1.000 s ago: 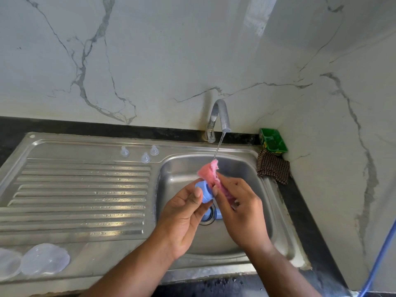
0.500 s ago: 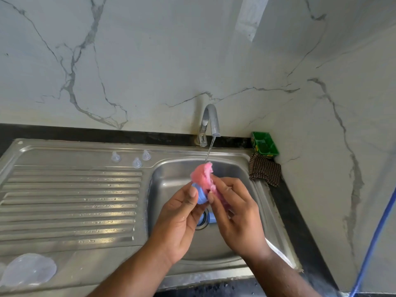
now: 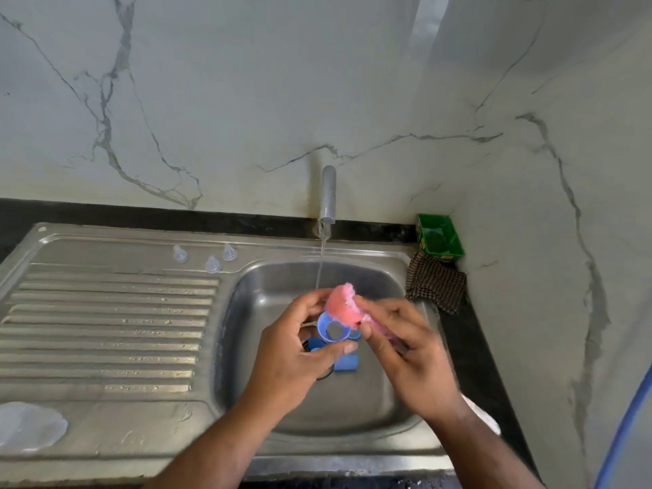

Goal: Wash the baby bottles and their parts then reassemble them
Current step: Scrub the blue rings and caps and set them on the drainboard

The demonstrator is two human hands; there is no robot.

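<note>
Blue plastic ring, fluffy pink sponge

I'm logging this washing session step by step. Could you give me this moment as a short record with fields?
left hand: holds a blue ring over the basin
right hand: holds a pink sponge at the ring's upper edge
tap: running, thin stream falling just behind the sponge
basin floor: more blue parts near the drain
drainboard: three clear teats upright at the back, clear cap at the front left
right corner: green box, checked cloth
</note>
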